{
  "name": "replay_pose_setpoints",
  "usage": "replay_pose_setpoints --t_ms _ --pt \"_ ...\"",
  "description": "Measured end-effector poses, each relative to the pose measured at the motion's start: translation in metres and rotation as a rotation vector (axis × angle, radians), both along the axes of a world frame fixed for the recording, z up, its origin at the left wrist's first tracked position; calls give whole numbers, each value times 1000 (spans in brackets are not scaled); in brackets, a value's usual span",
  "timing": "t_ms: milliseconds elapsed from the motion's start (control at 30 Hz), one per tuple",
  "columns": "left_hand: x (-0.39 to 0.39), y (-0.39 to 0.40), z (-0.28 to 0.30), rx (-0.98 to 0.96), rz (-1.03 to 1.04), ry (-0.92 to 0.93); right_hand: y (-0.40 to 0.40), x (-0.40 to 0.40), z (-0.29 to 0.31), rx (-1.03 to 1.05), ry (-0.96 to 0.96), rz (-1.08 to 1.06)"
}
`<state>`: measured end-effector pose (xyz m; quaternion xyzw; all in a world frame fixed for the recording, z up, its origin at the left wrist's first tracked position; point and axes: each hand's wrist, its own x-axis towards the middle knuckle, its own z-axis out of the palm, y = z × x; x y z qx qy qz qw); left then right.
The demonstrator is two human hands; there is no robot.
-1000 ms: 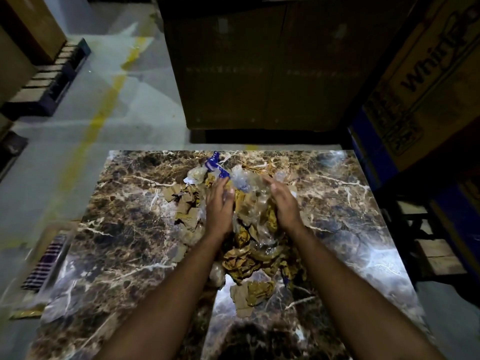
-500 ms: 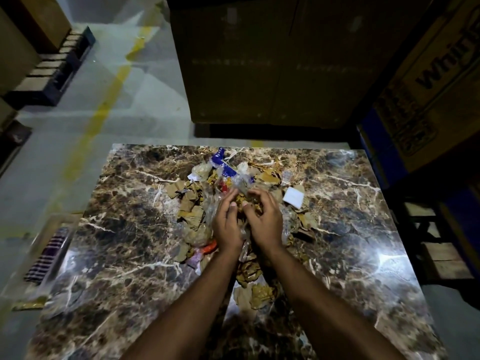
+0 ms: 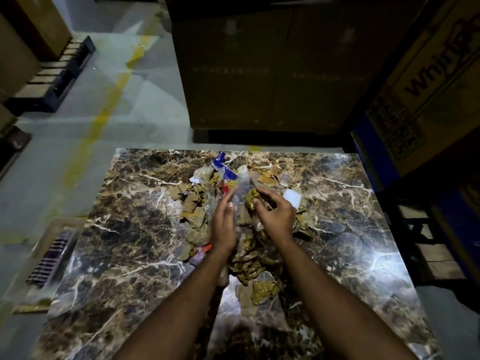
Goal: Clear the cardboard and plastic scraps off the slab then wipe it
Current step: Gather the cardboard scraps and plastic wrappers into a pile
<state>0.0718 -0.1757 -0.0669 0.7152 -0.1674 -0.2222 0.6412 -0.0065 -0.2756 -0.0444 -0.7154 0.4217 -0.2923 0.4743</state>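
Note:
A brown marble slab (image 3: 130, 242) carries a heap of torn cardboard scraps (image 3: 192, 206) down its middle, mixed with a blue plastic wrapper (image 3: 226, 172), a white piece (image 3: 292, 197) and crumpled brown scraps (image 3: 265, 289) nearer me. Both hands hover over the heap's centre. My left hand (image 3: 224, 224) has straight fingers laid against a sheet of clear plastic (image 3: 241, 185). My right hand (image 3: 275, 214) curls its fingers and thumb around a crumpled yellowish scrap (image 3: 252, 197).
Tall dark cartons (image 3: 259, 74) stand just beyond the slab's far edge. A printed carton (image 3: 428, 87) leans at the right above a wooden pallet (image 3: 436, 255). On the left are grey floor with a yellow line (image 3: 104, 115), a pallet (image 3: 52, 76) and a striped object (image 3: 49, 263).
My hands first closed together on the heap's centre and have now drawn slightly apart. The left hand's fingers have straightened.

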Motion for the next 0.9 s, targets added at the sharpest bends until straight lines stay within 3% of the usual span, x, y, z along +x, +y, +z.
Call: replay_pose_setpoints --t_ms 200,500,633,733,900 --pt "8 4 9 51 -45 -110 -24 -23 29 133 -213 -14" --pt "25 7 26 265 -104 -241 -54 -45 58 293 -288 -18" --pt "24 4 50 174 -73 -370 -61 -53 68 398 -301 22" --pt "21 -5 72 107 -170 -509 -62 -51 73 457 -336 20" --pt "12 -21 94 17 -241 -598 -60 -43 95 629 -537 17"
